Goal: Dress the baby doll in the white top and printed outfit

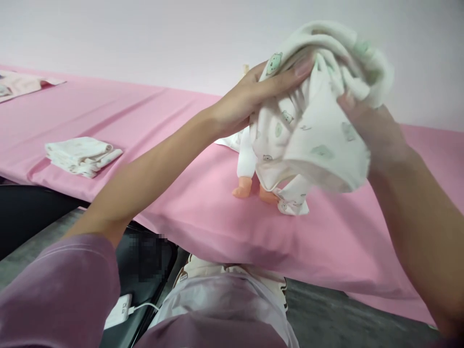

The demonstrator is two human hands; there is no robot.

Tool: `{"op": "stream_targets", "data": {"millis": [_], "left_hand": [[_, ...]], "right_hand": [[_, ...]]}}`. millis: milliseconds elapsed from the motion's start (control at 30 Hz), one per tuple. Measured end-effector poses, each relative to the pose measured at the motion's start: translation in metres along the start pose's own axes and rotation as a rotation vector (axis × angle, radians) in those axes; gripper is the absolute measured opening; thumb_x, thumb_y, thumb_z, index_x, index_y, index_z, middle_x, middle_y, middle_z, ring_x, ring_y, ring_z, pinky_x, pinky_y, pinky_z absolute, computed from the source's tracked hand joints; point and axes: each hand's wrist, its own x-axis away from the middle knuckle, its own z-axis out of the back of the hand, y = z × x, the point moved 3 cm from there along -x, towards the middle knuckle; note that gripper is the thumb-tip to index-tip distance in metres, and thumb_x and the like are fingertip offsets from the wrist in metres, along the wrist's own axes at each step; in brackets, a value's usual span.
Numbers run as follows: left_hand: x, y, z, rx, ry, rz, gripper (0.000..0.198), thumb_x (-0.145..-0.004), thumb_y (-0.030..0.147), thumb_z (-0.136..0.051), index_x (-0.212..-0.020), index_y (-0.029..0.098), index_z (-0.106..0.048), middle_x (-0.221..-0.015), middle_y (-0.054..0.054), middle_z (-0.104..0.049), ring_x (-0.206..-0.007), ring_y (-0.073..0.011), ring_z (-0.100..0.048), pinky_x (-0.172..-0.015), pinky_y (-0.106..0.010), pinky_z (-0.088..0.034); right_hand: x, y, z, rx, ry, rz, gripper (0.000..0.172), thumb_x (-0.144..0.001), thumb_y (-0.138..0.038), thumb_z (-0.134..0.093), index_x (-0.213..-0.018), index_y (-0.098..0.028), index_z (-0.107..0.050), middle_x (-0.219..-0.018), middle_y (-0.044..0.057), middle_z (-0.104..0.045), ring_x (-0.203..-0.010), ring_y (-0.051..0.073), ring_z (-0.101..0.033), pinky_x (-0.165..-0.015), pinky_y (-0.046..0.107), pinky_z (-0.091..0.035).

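A baby doll [246, 179] stands upright on the pink table cover [188, 212]; only its white-sleeved limb and peach feet show below. A white baby garment with small green bear prints [315, 130] is bunched over the doll's top half and hides its head. My left hand [250, 94] lies flat against the garment's left side, fingers under a fold near a bear print. My right hand [373, 130] grips the bunched cloth on the right side. Both hands hold the garment above the doll.
A folded white printed cloth [81, 155] lies on the table at the left. Another pale pink-white garment [18, 84] lies at the far left corner. A white charger with cable [119, 311] sits on a dark seat below the table edge.
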Motion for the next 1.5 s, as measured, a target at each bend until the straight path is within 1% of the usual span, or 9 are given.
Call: {"op": "stream_targets", "data": {"millis": [167, 400, 533, 700, 867, 1033, 1200, 1333, 1500], "left_hand": [[0.01, -0.01, -0.005, 0.086, -0.051, 0.076, 0.03, -0.111, 0.046, -0.057, -0.113, 0.021, -0.073, -0.115, -0.004, -0.078, -0.132, -0.0314, -0.073, -0.102, -0.036, -0.061], [0.032, -0.008, -0.004, -0.203, -0.169, 0.208, 0.041, -0.081, 0.053, -0.093, -0.105, 0.021, -0.082, -0.109, -0.005, -0.078, -0.132, -0.0397, -0.072, -0.104, -0.048, -0.063], [0.041, -0.004, 0.014, -0.222, 0.017, 0.283, 0.062, -0.065, 0.045, -0.104, -0.12, 0.027, -0.081, -0.12, -0.002, -0.08, -0.142, -0.0437, -0.067, -0.106, -0.048, -0.065], [0.047, -0.006, 0.025, -0.213, -0.039, 0.306, 0.057, -0.074, 0.057, -0.098, -0.121, 0.029, -0.081, -0.128, 0.001, -0.08, -0.142, -0.0422, -0.068, -0.104, -0.043, -0.066], [0.053, -0.004, 0.017, -0.235, 0.003, 0.3, 0.042, -0.087, 0.06, -0.086, -0.111, 0.025, -0.082, -0.125, 0.001, -0.078, -0.146, -0.0423, -0.064, -0.107, -0.045, -0.064], [0.06, 0.0, 0.008, -0.176, -0.124, 0.259, 0.05, -0.07, 0.057, -0.1, -0.102, 0.022, -0.083, -0.127, -0.004, -0.077, -0.152, -0.0474, -0.057, -0.11, -0.047, -0.064], [0.07, -0.001, 0.019, -0.215, -0.004, 0.245, 0.068, -0.068, 0.072, -0.094, -0.121, 0.031, -0.082, -0.131, 0.0, -0.078, -0.15, -0.0453, -0.06, -0.105, -0.048, -0.064], [0.082, 0.001, 0.018, -0.12, -0.01, 0.271, 0.064, -0.075, 0.074, -0.088, -0.121, 0.031, -0.082, -0.13, -0.001, -0.079, -0.144, -0.0436, -0.066, -0.105, -0.049, -0.064], [0.096, 0.008, 0.001, -0.098, -0.006, 0.253, 0.048, -0.085, 0.061, -0.088, -0.118, 0.027, -0.082, -0.126, -0.004, -0.079, -0.138, -0.0388, -0.07, -0.112, -0.049, -0.061]], "right_hand": [[0.009, 0.001, 0.008, -0.069, -0.25, 0.073, 0.067, -0.086, -0.074, -0.089, -0.132, -0.027, -0.074, -0.133, 0.004, -0.076, -0.135, 0.035, -0.07, -0.096, 0.041, -0.067], [0.004, -0.012, -0.007, -0.191, 0.036, 0.002, 0.074, -0.082, -0.09, -0.081, -0.12, -0.027, -0.075, -0.135, 0.01, -0.077, -0.139, 0.037, -0.068, -0.096, 0.04, -0.067], [0.007, -0.006, -0.008, -0.156, -0.181, -0.01, 0.062, -0.095, -0.076, -0.079, -0.126, -0.023, -0.074, -0.126, 0.009, -0.078, -0.119, 0.03, -0.077, -0.079, 0.032, -0.067], [0.018, -0.002, -0.006, -0.108, -0.606, -0.058, 0.067, -0.087, -0.065, -0.09, -0.135, -0.022, -0.072, -0.114, 0.005, -0.078, -0.101, 0.026, -0.079, -0.072, 0.03, -0.067], [0.014, -0.005, -0.002, -0.143, -0.302, -0.069, 0.074, -0.074, -0.078, -0.093, -0.122, -0.024, -0.075, -0.136, 0.007, -0.075, -0.133, 0.037, -0.071, -0.093, 0.043, -0.069], [0.014, -0.009, -0.008, -0.126, -0.112, -0.066, 0.085, -0.072, -0.098, -0.08, -0.116, -0.025, -0.076, -0.149, 0.005, -0.069, -0.143, 0.043, -0.065, -0.101, 0.049, -0.066], [0.019, -0.005, -0.016, -0.159, -0.265, -0.04, 0.062, -0.093, -0.078, -0.077, -0.123, -0.024, -0.076, -0.135, 0.008, -0.076, -0.131, 0.037, -0.073, -0.096, 0.046, -0.069], [0.025, -0.009, -0.023, -0.133, -0.474, 0.006, 0.064, -0.084, -0.057, -0.095, -0.136, -0.026, -0.074, -0.134, 0.008, -0.076, -0.131, 0.036, -0.073, -0.102, 0.046, -0.068], [0.031, -0.015, -0.025, -0.009, -0.117, -0.066, 0.057, -0.087, -0.043, -0.095, -0.139, -0.031, -0.076, -0.145, 0.006, -0.074, -0.136, 0.035, -0.07, -0.101, 0.043, -0.069]]}}
